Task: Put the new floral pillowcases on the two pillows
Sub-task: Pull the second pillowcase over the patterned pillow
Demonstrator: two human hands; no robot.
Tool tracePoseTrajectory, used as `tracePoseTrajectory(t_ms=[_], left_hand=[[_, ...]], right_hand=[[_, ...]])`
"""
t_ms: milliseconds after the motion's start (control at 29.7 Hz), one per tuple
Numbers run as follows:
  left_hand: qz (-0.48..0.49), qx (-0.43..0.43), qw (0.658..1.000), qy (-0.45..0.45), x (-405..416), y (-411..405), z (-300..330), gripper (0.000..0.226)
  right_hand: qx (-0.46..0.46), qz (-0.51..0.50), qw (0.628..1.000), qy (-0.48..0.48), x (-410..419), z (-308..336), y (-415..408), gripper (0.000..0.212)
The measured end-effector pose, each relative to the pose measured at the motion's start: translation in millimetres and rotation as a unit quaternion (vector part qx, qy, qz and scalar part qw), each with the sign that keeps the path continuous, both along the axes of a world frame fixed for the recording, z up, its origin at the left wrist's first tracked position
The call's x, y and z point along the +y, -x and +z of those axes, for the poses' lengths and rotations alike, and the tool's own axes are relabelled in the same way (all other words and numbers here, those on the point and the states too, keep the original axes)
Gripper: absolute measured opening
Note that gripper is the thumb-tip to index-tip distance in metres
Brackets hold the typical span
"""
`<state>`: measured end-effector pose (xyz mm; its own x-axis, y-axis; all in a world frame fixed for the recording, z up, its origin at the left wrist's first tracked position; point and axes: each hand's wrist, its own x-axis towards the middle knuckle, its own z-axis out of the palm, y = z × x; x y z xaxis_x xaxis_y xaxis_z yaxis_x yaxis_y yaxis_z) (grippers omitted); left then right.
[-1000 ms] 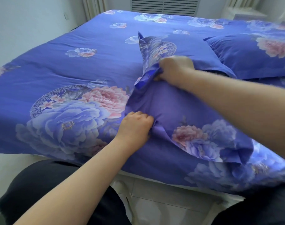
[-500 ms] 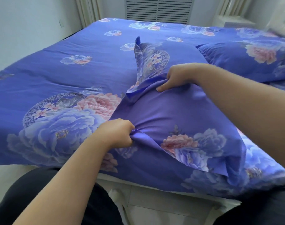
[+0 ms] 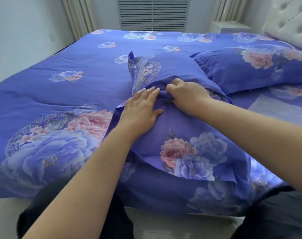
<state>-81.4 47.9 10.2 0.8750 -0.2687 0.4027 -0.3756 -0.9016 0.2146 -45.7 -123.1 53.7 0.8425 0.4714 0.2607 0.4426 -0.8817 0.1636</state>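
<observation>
- Near pillow (image 3: 190, 135), in a blue floral pillowcase (image 3: 195, 152), lies on the bed's quilt (image 3: 60, 94) close to the near edge, one frilled corner (image 3: 141, 71) of the case standing upright at its far end.
- Left hand (image 3: 141, 109) rests flat on the pillow, fingers (image 3: 148, 91) straight and together, thumb spread to the side.
- Right hand (image 3: 186, 95) is just beside it, its fingers curled and clamped on a bunch of pillowcase fabric at the pillow's far end; the two hands almost touch.
- Second pillow (image 3: 250, 66), already in a matching floral case, lies beyond to the right, near a tufted headboard (image 3: 291, 19).
- Both forearms cross the near pillow and hide part of it.
- Slatted radiator cover (image 3: 153, 12) and pale curtains (image 3: 74, 16) stand behind the bed.
- Dark-clothed knees (image 3: 48, 213) show at the bottom edge.
</observation>
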Motion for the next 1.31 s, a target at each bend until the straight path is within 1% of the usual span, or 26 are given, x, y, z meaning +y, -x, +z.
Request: tracePoseTrajectory(t_ms=[67, 135, 235, 370, 437, 504, 538, 572, 605, 673, 706, 740, 807, 874, 908, 942, 975, 1009, 1043, 1076, 1110, 1144, 1177, 1211, 1244, 1312], left_hand=[[-0.024, 0.026, 0.999, 0.002, -5, -18, 2, 0.066], [-0.036, 0.046, 0.998, 0.019, -8, -29, 4, 0.061], [-0.023, 0.03, 0.999, 0.031, -10, -36, 5, 0.044], [0.009, 0.053, 0.999, 0.007, -7, -38, 10, 0.047], [0.018, 0.071, 0.997, 0.031, -2, -39, 10, 0.039], [0.015, 0.096, 0.993, 0.071, 4, -42, 8, 0.029], [0.002, 0.107, 0.991, 0.085, 6, -43, 7, 0.024], [-0.011, 0.117, 0.989, 0.094, 7, -43, 6, 0.021], [-0.015, 0.12, 0.987, 0.102, 5, -42, 5, 0.018], [0.004, 0.108, 0.987, 0.117, -1, -38, 3, 0.019], [0.015, 0.09, 0.988, 0.122, -6, -37, 2, 0.021], [0.025, 0.071, 0.99, 0.123, -9, -35, 4, 0.023], [0.021, 0.07, 0.987, 0.145, -11, -34, 9, 0.027], [-0.016, 0.115, 0.974, 0.192, -8, -32, 15, 0.033], [-0.03, 0.138, 0.97, 0.198, -7, -30, 15, 0.035], [-0.029, 0.145, 0.971, 0.186, -8, -28, 13, 0.036], [-0.017, 0.133, 0.977, 0.167, -9, -27, 9, 0.036], [0.006, 0.103, 0.984, 0.142, -11, -26, 5, 0.036], [0.014, 0.051, 0.991, 0.119, -11, -25, 3, 0.034], [-0.003, -0.011, 0.994, 0.105, -11, -25, 4, 0.03], [-0.041, -0.064, 0.991, 0.107, -11, -24, 5, 0.023], [-0.08, -0.096, 0.984, 0.123, -12, -22, 8, 0.014], [-0.104, -0.1, 0.977, 0.155, -13, -18, 11, 0.006], [-0.106, -0.086, 0.973, 0.187, -14, -16, 11, 0.004], [-0.091, -0.066, 0.972, 0.207, -14, -17, 9, 0.006], [-0.046, -0.01, 0.98, 0.194, -17, -28, 4, 0.022]], right_hand=[[0.009, -0.033, 0.999, -0.034, -5, -1, -7, 0.025], [0.036, -0.057, 0.995, -0.07, -8, 0, -11, 0.029], [0.057, -0.067, 0.995, -0.037, -14, 1, -9, 0.031], [0.14, -0.076, 0.987, 0.017, -43, 12, 5, 0.048], [0.191, -0.104, 0.976, 0.028, -68, 18, 9, 0.052], [0.265, -0.129, 0.956, 0.0, -96, 20, 10, 0.061], [0.292, -0.132, 0.946, -0.036, -106, 16, 10, 0.065], [0.301, -0.121, 0.942, -0.084, -113, 10, 10, 0.062], [0.283, -0.1, 0.945, -0.133, -117, 0, 10, 0.054], [0.194, -0.056, 0.955, -0.216, -116, -21, 10, 0.035], [0.153, -0.044, 0.956, -0.248, -115, -29, 12, 0.034], [0.125, -0.034, 0.953, -0.274, -115, -30, 15, 0.037], [0.122, 0.005, 0.943, -0.308, -119, -21, 17, 0.039], [0.159, 0.035, 0.937, -0.309, -124, -9, 17, 0.037], [0.177, 0.035, 0.936, -0.303, -125, -7, 15, 0.038], [0.184, 0.026, 0.938, -0.293, -124, -8, 14, 0.039], [0.178, 0.009, 0.942, -0.283, -124, -13, 13, 0.039], [0.162, -0.014, 0.948, -0.275, -122, -18, 12, 0.04], [0.133, -0.036, 0.953, -0.269, -119, -23, 12, 0.041], [0.092, -0.05, 0.959, -0.265, -117, -26, 13, 0.041], [0.04, -0.045, 0.963, -0.263, -114, -27, 16, 0.04], [-0.01, -0.019, 0.965, -0.263, -112, -27, 19, 0.037], [-0.051, 0.016, 0.962, -0.267, -111, -27, 23, 0.032], [-0.072, 0.041, 0.958, -0.275, -110, -27, 25, 0.028], [-0.07, 0.044, 0.955, -0.285, -109, -27, 26, 0.026], [-0.01, 0.004, 0.952, -0.305, -104, -30, 20, 0.035]])
